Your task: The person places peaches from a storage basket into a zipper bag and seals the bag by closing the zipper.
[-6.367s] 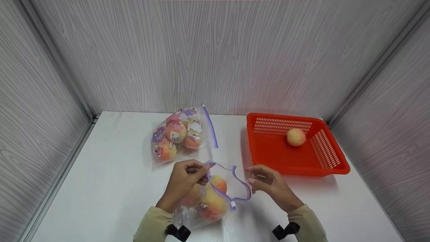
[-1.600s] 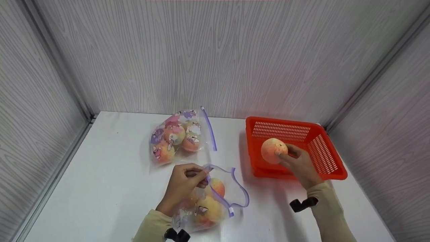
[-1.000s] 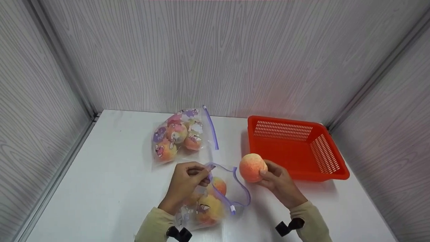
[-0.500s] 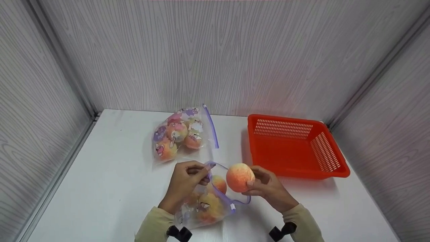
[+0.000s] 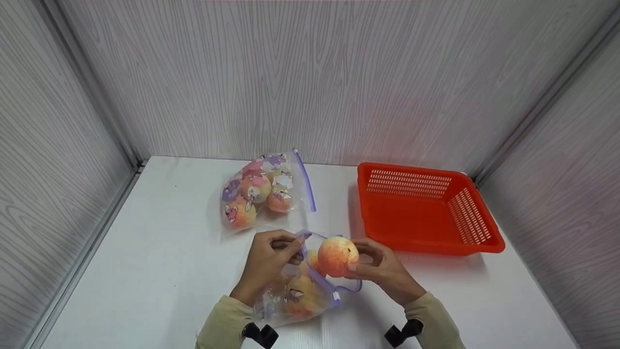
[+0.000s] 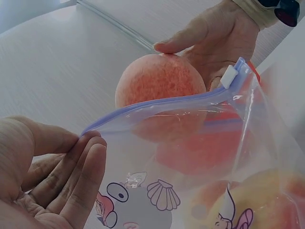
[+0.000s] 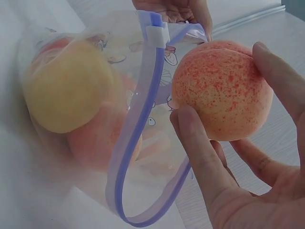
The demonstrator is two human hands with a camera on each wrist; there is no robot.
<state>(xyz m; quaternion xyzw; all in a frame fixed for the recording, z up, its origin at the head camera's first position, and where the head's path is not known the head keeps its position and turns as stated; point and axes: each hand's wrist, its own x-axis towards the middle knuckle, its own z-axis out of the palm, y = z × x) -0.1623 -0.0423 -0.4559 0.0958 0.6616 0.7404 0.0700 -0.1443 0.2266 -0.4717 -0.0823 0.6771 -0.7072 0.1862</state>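
Note:
My left hand (image 5: 272, 257) pinches the purple-edged rim of a clear zip bag (image 5: 310, 308), keeping its mouth spread. Several peaches (image 7: 71, 90) lie inside that bag, which has a white slider (image 6: 229, 76) at one end of the zip. In my right hand (image 5: 385, 269) is another peach (image 5: 337, 256), gripped between thumb and fingers right at the bag's mouth. Seen from the left wrist, the lower part of this peach (image 6: 162, 81) shows through the clear plastic behind the near rim.
A second zip bag (image 5: 264, 191) with several peaches lies farther back on the white table (image 5: 160, 232). To the right stands a red plastic basket (image 5: 411, 218) with slotted walls and nothing in it. Grey wood-grain panels (image 5: 310, 82) enclose the back and sides.
My right hand has taken the peach out of the red basket and carried it left to the mouth of the bag. My left hand has stayed on the rim.

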